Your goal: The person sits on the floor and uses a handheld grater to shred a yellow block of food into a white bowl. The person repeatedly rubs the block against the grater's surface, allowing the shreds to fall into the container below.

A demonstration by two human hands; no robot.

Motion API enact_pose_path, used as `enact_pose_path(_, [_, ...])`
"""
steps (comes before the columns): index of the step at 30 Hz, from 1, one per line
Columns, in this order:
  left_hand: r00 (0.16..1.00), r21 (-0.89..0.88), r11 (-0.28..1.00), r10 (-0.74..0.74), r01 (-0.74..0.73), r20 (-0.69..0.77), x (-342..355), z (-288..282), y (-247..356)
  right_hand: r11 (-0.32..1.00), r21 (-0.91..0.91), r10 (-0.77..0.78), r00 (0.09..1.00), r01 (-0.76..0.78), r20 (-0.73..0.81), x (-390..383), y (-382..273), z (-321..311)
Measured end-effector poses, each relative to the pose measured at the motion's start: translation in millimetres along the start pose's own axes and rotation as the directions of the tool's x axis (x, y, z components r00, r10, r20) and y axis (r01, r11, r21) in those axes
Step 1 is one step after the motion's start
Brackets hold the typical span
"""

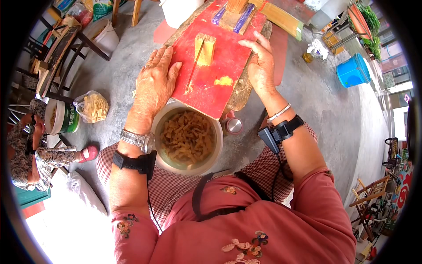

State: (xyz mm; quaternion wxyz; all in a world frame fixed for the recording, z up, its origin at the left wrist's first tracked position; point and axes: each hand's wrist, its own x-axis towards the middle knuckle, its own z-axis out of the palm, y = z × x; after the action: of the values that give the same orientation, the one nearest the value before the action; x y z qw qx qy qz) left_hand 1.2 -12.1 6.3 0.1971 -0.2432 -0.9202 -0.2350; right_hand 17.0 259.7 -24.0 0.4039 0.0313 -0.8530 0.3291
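Yellow block (205,52) set on red board (235,57), board flanked by flattened left hand (154,81), by loosely spread right hand (261,66)

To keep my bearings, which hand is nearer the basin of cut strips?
Left: the left hand is just up-left of the basin; the right hand is farther, up-right by the red board.

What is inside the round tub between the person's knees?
The tub holds many short brownish strips, apparently in cloudy liquid. They hide most of the bottom, and the red board covers part of the far rim.
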Motion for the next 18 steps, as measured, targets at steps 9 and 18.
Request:
enact_pose_path(9, [1.000,0.009,1.000,-0.004,0.004,0.006,0,2,-1,0.940,0.336,0.093,0.993,-0.063,-0.074,-5,17,3])
enact_pose_path(18, [1.000,0.003,1.000,-0.002,0.002,-0.005,1,2,0,0.987,0.155,0.053,0.997,-0.044,-0.053,0,1,-2])
